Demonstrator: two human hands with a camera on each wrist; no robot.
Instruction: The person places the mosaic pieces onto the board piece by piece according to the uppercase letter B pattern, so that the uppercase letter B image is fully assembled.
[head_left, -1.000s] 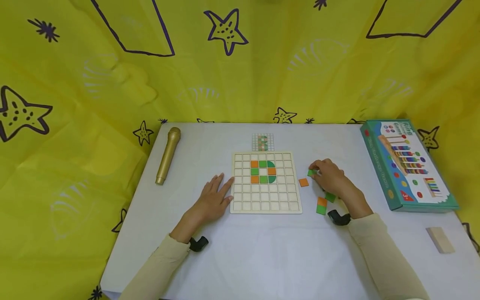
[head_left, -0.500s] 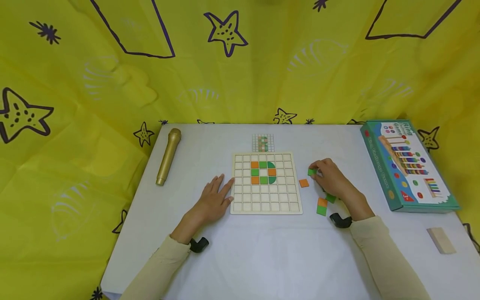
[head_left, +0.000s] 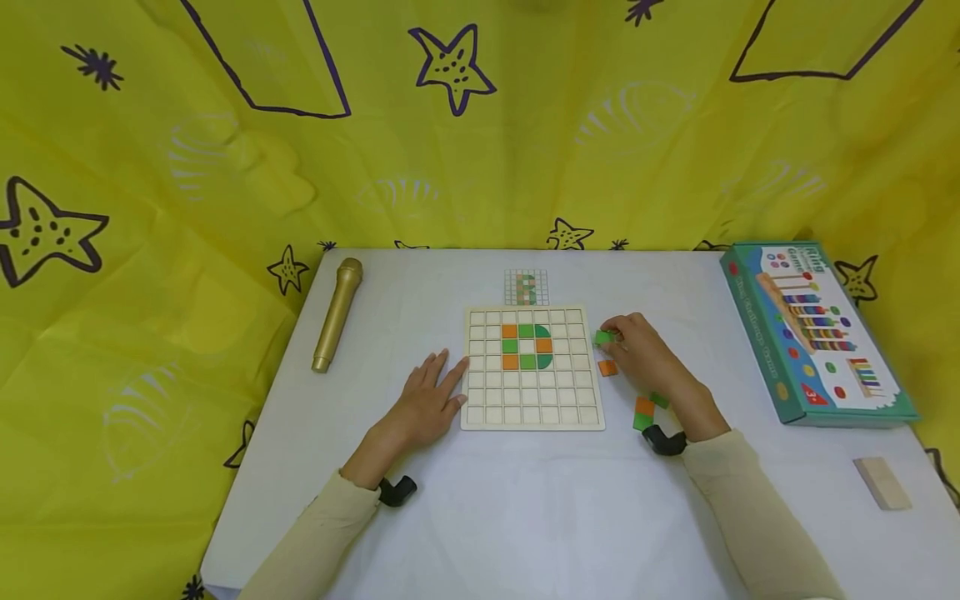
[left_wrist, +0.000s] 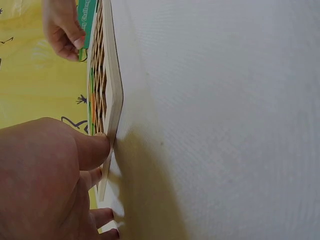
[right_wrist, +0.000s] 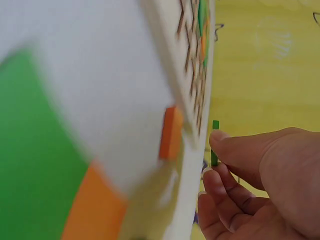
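Note:
My right hand (head_left: 641, 354) pinches a green square tile (head_left: 603, 337) between thumb and fingers, just off the right edge of a wooden grid board (head_left: 534, 408). In the right wrist view that tile (right_wrist: 215, 143) is seen edge-on. Set in the board are orange, green and rounded dark green tiles (head_left: 527, 362) forming a ring around one bare cell. My left hand (head_left: 426, 404) lies with fingers spread at the board's left edge; in the left wrist view its thumb touches the board's rim (left_wrist: 116, 95). A loose orange tile (head_left: 607, 367) lies beside the board, under the right hand's reach.
More orange and green tiles (head_left: 643, 412) lie near the right wrist, one partly hidden. A small printed pattern card (head_left: 527, 287) touches the board's far edge. A gold microphone (head_left: 337, 315) lies left; a game box (head_left: 817, 333) and a wooden block (head_left: 882, 482) stand right.
My right hand has lifted the green tile and carried it left toward the board. The left hand has stayed in place.

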